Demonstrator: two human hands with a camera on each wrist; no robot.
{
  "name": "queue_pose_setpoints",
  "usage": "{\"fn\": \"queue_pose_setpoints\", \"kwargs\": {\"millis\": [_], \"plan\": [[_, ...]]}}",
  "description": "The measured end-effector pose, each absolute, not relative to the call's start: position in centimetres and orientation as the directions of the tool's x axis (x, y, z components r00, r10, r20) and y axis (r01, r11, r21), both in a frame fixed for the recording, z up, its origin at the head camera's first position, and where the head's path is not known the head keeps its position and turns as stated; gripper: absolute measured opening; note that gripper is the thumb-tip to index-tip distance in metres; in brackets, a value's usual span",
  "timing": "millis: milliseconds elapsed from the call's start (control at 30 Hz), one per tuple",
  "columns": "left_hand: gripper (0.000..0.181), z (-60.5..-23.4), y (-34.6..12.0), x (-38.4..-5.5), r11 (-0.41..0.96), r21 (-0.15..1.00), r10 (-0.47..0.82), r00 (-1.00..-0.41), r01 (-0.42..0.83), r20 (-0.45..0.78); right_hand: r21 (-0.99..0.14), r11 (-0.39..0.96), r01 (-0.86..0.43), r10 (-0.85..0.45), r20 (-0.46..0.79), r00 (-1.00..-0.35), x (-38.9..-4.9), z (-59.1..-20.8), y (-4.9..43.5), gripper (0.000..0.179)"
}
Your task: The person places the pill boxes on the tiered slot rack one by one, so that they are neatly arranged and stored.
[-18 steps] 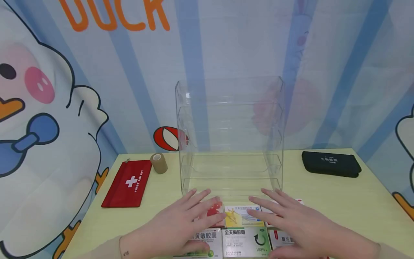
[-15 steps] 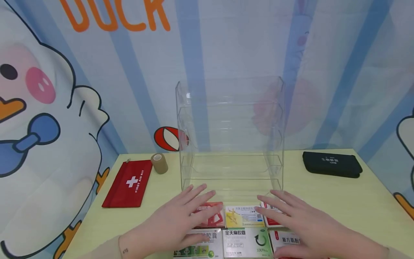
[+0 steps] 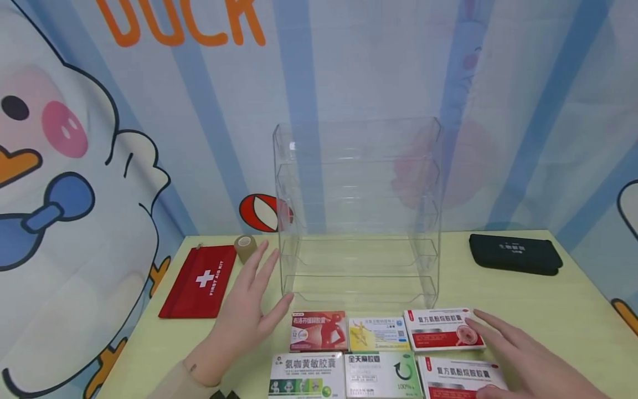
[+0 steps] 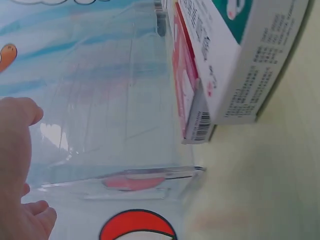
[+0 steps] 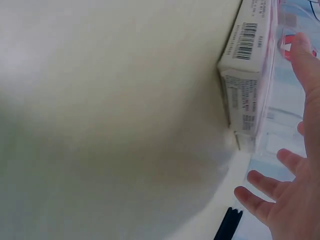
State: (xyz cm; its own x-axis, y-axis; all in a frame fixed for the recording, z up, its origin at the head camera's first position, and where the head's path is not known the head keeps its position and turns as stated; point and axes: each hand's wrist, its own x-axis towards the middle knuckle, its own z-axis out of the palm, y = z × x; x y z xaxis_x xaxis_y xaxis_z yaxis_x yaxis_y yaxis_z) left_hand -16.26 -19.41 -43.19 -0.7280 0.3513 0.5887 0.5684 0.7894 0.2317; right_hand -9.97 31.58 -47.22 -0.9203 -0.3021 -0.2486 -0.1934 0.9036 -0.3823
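Several medicine boxes lie in two rows at the table's front in the head view: a red box [image 3: 318, 331], a yellow-and-white box [image 3: 379, 333] and a red-and-white box [image 3: 443, 330] behind; a white-and-green box [image 3: 307, 376], a silver-and-green box [image 3: 381, 374] and another red-and-white box [image 3: 461, 377] in front. My left hand [image 3: 244, 310] is raised left of the boxes with its fingers extended and holds nothing. On the right, my right hand [image 3: 523, 357] overlaps the edges of the red-and-white boxes, fingers extended. Its wrist view also shows these fingers [image 5: 267, 185] spread beside a box [image 5: 245, 65].
Behind the boxes stands a clear tiered acrylic rack [image 3: 359, 260]. A red first aid pouch [image 3: 199, 282] and a tan bandage roll [image 3: 245, 248] lie at left. A black zip case [image 3: 515, 254] is at back right, before a printed curtain [image 3: 359, 66].
Both hands have moved outward from over the boxes, the left one leftward and upward, the right one to the right. The boxes are now uncovered.
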Motion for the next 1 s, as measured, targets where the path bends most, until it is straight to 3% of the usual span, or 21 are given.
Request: {"fn": "queue_pose_setpoints", "kwargs": {"millis": [133, 333, 567, 700, 933, 1000], "plan": [[0.103, -44.3, -19.6, -17.0, 0.792, 0.341, 0.273, -0.794, 0.506, 0.544, -0.425, 0.902, -0.076, -0.234, -0.333, -0.914, -9.8, -48.0, 32.6, 0.105], [0.107, -45.9, -19.7, -17.8, 0.762, 0.508, 0.208, -0.895, 0.402, 0.396, -0.467, 0.884, -0.026, -0.225, -0.374, -0.900, -9.6, -48.7, 33.5, 0.098], [0.108, -47.5, -19.8, -18.7, 0.684, 0.639, 0.202, -0.933, 0.352, 0.298, -0.565, 0.820, 0.088, -0.220, -0.454, -0.863, -9.9, -49.1, 34.4, 0.086], [0.106, -48.1, -19.9, -18.9, 0.645, 0.695, 0.209, -0.948, 0.318, 0.240, -0.569, 0.822, 0.034, -0.248, -0.410, -0.878, -9.7, -49.4, 35.0, 0.078], [0.100, -48.7, -20.1, -19.0, 0.598, 0.761, 0.204, -0.966, 0.253, 0.161, -0.546, 0.814, -0.198, -0.385, -0.253, -0.887, -9.5, -50.0, 36.2, 0.065], [0.098, -48.9, -20.2, -19.0, 0.590, 0.769, 0.205, -0.967, 0.246, 0.152, -0.561, 0.803, -0.203, -0.393, -0.242, -0.887, -9.4, -49.9, 36.1, 0.063]]}}
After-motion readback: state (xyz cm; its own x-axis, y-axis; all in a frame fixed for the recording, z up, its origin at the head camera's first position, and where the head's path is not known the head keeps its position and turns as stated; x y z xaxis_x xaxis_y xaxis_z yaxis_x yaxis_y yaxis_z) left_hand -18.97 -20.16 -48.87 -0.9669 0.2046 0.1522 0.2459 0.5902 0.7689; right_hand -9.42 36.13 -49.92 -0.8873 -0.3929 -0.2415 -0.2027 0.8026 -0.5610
